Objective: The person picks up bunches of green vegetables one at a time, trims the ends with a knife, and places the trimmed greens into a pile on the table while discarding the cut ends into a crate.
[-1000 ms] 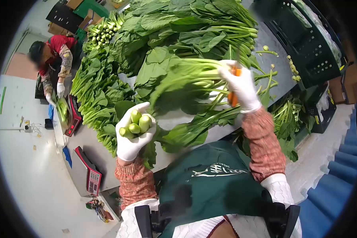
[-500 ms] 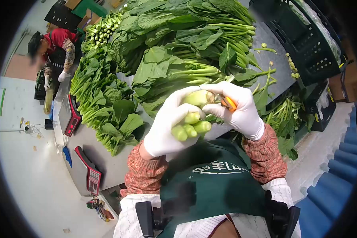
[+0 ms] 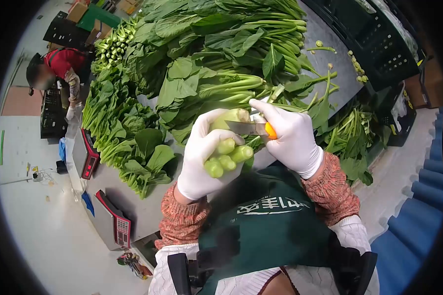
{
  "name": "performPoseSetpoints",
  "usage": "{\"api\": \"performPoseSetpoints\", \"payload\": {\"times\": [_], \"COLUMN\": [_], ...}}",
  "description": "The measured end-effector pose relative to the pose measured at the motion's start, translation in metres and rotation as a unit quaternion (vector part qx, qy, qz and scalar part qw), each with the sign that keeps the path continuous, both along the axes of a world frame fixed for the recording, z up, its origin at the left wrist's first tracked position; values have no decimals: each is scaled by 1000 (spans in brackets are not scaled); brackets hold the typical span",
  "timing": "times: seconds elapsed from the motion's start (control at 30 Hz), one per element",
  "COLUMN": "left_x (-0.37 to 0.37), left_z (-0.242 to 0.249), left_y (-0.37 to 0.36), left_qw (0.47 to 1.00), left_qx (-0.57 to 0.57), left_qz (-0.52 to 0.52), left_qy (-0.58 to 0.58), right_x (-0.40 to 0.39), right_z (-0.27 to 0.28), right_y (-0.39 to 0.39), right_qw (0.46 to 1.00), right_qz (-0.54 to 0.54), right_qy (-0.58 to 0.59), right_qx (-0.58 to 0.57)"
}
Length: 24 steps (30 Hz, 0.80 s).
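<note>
In a white glove, my left hand [image 3: 194,160] is wrapped round several thick pale-green vegetable stalks [image 3: 226,162], their butt ends toward me. My right hand [image 3: 296,140], gloved too, grips a small knife [image 3: 269,131] by its orange handle. Its blade lies across the gap between the topmost stalk [image 3: 235,117] and those below, with the tip near my left fingers. Leaves of the held bunch are mostly hidden by the hands. Just beyond my hands lies a pile of leafy greens [image 3: 226,88] on the metal table [image 3: 150,209].
Two red scales [image 3: 114,219] [image 3: 87,155] stand along the table's left side. Black crates [image 3: 364,44] and trimmed stalk ends [image 3: 357,68] are at the right, above fallen greens [image 3: 351,147]. A person in red [image 3: 66,64] bends over a crate at far left.
The right hand has turned and drawn back slightly from the stalk tip, so the blade now shows. A browned butt end now looks pale and freshly cut. The view has shifted a little.
</note>
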<state>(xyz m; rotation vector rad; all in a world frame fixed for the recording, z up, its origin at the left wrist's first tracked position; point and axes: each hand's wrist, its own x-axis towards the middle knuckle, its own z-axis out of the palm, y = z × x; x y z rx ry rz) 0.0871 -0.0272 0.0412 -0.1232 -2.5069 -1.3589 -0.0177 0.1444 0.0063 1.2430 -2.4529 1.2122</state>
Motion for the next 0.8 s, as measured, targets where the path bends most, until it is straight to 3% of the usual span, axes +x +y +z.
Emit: {"api": "performPoseSetpoints", "payload": {"times": [0.2, 0.23, 0.27, 0.33, 0.4, 0.43, 0.53, 0.63, 0.67, 0.73, 0.8], "left_x": [4, 6, 8, 8, 8, 5, -2, -15, -21, -23, -17], "left_z": [-3, -2, -1, 1, -1, -2, -11, -19, -19, -38, -28], "left_y": [-5, -8, -11, -16, -18, -26, -37, -40, -41, -60, -57], "left_qw": [999, 999, 998, 996, 987, 994, 954, 877, 845, 815, 843], "left_qx": [21, 35, 49, 63, 152, 88, 265, 413, 448, 421, 414], "left_qz": [-24, -34, -43, -58, -38, -56, -115, -234, -277, -365, -288], "left_qy": [-12, -16, -19, -3, -39, -25, -83, -78, -94, -157, -184], "right_x": [-4, -11, -25, -48, -50, -38, -31, -31, -36, -43, -40], "right_z": [-9, -30, -41, -79, -53, -40, -3, 15, 19, 21, 26], "right_y": [5, 5, 6, 21, 17, 16, 5, -3, -5, -10, -11], "right_qw": [992, 996, 969, 954, 983, 983, 903, 871, 860, 832, 854], "right_qz": [39, 33, -12, -89, -54, -38, 151, 290, 312, 389, 339], "right_qy": [-64, -61, -71, -102, -143, -181, -374, -371, -393, -390, -390], "right_qx": [104, 54, 238, 267, 101, 17, -146, -140, -91, -64, -65]}}
